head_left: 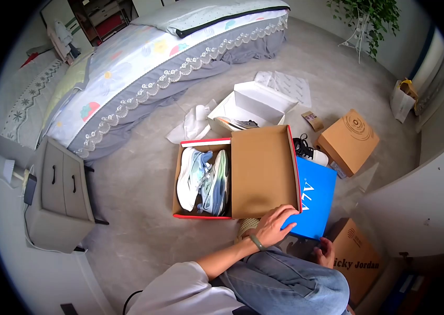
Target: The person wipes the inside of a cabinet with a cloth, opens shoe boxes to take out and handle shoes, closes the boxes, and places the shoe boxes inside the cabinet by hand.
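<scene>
My left hand (273,227) lies at the near right corner of the shoebox lid (264,173), fingers bent over its red rim and thumb apart. The lid is folded open to the right of its red-edged shoebox (201,216). Inside that box a pair of white, blue and green sneakers (215,191) lies side by side. My right hand (326,254) is at the near corner of a blue shoebox (317,199), fingers curled against its edge. Part of the blue box is hidden under the open lid.
Behind stands an open white shoebox (250,102) with a shoe in it, beside wrapping paper (287,86). To the right are a black-and-white shoe (313,155), a brown box (349,139) and a lettered carton (355,262). A nightstand (56,194) and bed (180,58) stand left.
</scene>
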{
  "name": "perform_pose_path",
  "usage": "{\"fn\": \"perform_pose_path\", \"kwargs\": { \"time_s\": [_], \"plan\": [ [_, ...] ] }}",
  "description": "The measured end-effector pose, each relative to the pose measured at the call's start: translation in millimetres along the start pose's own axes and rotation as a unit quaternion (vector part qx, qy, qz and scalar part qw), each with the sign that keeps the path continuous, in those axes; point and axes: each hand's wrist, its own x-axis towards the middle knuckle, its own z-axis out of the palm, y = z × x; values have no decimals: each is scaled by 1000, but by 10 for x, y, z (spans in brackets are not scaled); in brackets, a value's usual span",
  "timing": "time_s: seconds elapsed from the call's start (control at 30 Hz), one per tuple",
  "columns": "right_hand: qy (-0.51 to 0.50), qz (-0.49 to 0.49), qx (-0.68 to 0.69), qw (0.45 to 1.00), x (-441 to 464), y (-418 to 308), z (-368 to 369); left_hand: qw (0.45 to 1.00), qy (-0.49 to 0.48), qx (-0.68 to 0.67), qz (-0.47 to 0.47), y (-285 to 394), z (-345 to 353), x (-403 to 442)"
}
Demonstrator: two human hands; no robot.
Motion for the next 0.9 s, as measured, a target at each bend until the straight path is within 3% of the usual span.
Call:
{"fn": "perform_pose_path", "kwargs": {
  "time_s": [0.1,0.2,0.27,0.4,0.5,0.63,0.7,0.8,0.87,0.9],
  "plan": [
    [-2,-8,-5,1000,11,8,0,994,79,61,40,-129,-243,-127],
    [1,-19,-13,1000,8,24,7,953,212,192,-103,-505,-584,-237],
    [4,-26,-18,999,16,0,14,892,255,289,-236,-1096,-758,-410],
    [-8,-25,-21,999,3,-81,16,799,82,356,-477,-1515,-1076,-609],
    [-8,-30,-26,999,3,-2,5,807,20,262,-529,-1528,-1178,-602],
    [-14,-63,-28,998,48,141,-6,829,38,251,-499,-1580,-1227,-579],
    [-9,-64,-20,998,41,159,-2,850,121,243,-451,-1446,-1240,-537],
    [-6,-58,-24,998,18,55,-1,852,159,303,-395,-1201,-1275,-375],
    [-6,-51,-34,998,3,-48,-4,851,238,287,-369,-1120,-1354,-267],
    [-6,-55,-41,998,-11,-98,0,860,272,215,-373,-1090,-1428,-218]
  ]
}}
